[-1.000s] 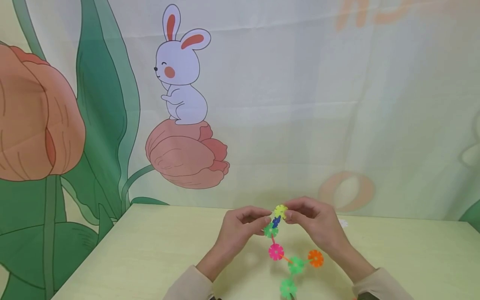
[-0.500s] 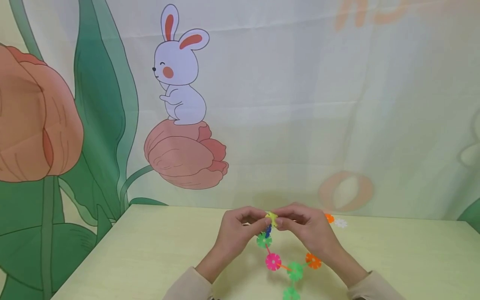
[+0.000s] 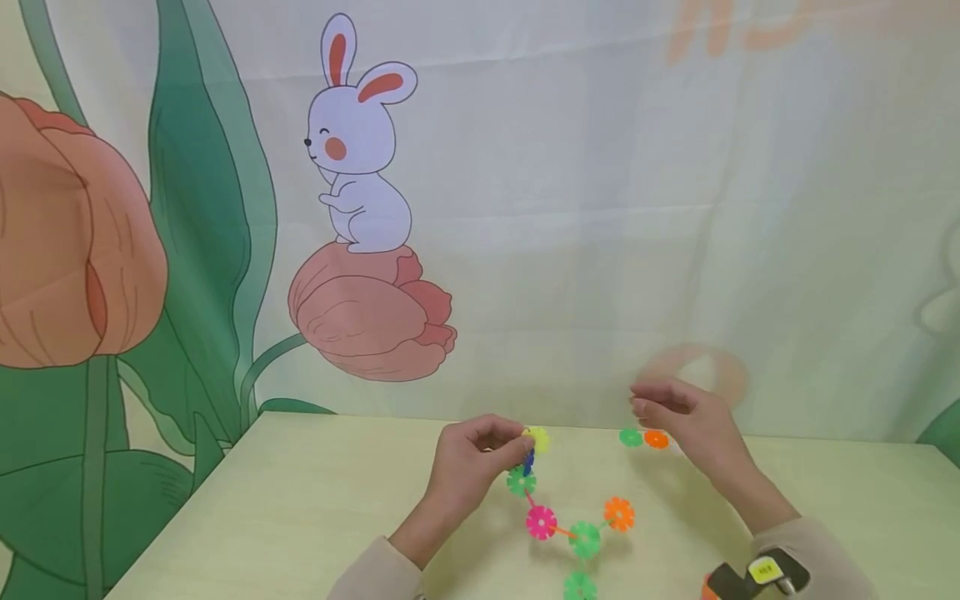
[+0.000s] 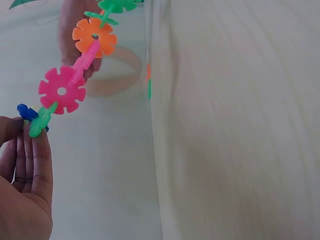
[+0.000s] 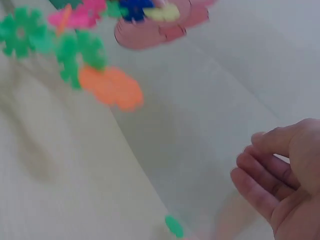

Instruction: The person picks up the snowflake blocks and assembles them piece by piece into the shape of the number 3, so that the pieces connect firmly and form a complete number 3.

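Observation:
In the head view, my left hand (image 3: 467, 467) pinches the upper end of a chain of slotted plastic snowflake discs, at the yellow disc (image 3: 539, 438). Just below the thumb is a blue disc (image 3: 528, 463), then a green disc (image 3: 521, 481). A pink disc (image 3: 536, 530), another green disc (image 3: 577, 547) and an orange disc (image 3: 619, 507) continue downward. The chain's lower end runs out of the frame. Farther right, my right hand (image 3: 701, 429) holds nothing, its fingers loosely bent. The right wrist view also shows this right hand (image 5: 290, 175) apart from the chain.
Near the table's back edge lie a loose green disc (image 3: 632, 437) and a loose orange disc (image 3: 656, 439), close to the right hand. Behind the table (image 3: 315, 500) hangs a printed curtain (image 3: 540, 250) with a rabbit. Something orange (image 3: 707, 587) shows beside the right wrist.
My right hand has let go of the yellow disc and moved away to the right. The left hand still holds the chain, which now hangs slightly farther left. A loose green disc has come into view.

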Demonstrator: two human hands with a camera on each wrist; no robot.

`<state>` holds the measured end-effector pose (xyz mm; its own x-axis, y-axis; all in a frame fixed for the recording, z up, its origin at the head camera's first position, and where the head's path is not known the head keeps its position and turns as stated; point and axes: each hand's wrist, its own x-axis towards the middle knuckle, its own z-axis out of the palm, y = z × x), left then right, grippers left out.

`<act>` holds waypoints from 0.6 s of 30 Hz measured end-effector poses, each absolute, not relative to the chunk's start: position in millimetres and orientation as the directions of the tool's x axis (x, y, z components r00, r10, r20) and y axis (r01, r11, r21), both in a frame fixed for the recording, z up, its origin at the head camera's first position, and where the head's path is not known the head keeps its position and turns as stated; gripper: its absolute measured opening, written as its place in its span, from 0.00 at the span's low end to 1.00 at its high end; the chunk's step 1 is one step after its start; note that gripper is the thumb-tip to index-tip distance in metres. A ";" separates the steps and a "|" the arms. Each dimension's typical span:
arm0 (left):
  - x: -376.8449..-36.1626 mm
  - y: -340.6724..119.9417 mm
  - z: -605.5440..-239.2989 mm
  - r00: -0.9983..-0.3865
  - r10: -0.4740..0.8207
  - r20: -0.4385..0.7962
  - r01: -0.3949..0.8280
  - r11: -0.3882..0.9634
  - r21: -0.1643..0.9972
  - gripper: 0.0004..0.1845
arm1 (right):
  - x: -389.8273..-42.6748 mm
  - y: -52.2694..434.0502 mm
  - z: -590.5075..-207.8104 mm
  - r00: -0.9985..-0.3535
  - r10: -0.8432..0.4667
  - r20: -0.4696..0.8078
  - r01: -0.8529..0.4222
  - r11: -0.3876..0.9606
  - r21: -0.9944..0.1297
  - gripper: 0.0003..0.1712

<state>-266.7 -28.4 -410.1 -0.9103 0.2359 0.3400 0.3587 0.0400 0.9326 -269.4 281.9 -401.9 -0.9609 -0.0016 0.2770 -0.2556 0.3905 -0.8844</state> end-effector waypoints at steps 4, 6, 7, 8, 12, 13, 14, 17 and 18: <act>-267.7 -29.1 -410.4 -0.914 0.235 0.331 0.349 0.038 0.936 0.07 | -278.6 303.4 -413.6 -0.970 0.023 0.241 -0.198 0.495 -0.846 0.25; -268.3 -29.9 -409.6 -0.914 0.236 0.329 0.348 0.041 0.937 0.07 | -282.8 309.0 -418.7 -0.974 0.024 0.227 -0.179 0.536 -0.825 0.23; -268.6 -30.3 -409.2 -0.914 0.236 0.329 0.347 0.041 0.937 0.07 | -284.8 310.9 -421.2 -0.975 0.020 0.222 -0.175 0.550 -0.817 0.22; -268.8 -30.5 -408.7 -0.914 0.237 0.329 0.347 0.039 0.937 0.08 | -286.8 312.3 -423.7 -0.975 0.014 0.221 -0.175 0.561 -0.809 0.21; -269.5 -31.0 -407.4 -0.914 0.233 0.332 0.350 0.038 0.936 0.07 | -294.9 314.9 -432.5 -0.971 -0.014 0.240 -0.199 0.606 -0.770 0.18; -269.5 -31.0 -407.4 -0.914 0.232 0.333 0.350 0.038 0.936 0.07 | -297.0 315.2 -434.6 -0.967 -0.024 0.254 -0.214 0.616 -0.758 0.17; -269.4 -30.9 -407.5 -0.914 0.232 0.332 0.349 0.038 0.936 0.07 | -298.7 315.4 -436.5 -0.963 -0.034 0.267 -0.229 0.627 -0.745 0.16; -268.4 -30.4 -408.7 -0.916 0.238 0.322 0.340 0.038 0.940 0.07 | -302.1 315.7 -442.0 -0.954 -0.069 0.293 -0.265 0.655 -0.708 0.15; -268.1 -30.1 -409.1 -0.916 0.241 0.320 0.338 0.037 0.940 0.07 | -302.7 315.6 -443.6 -0.951 -0.083 0.298 -0.277 0.658 -0.701 0.15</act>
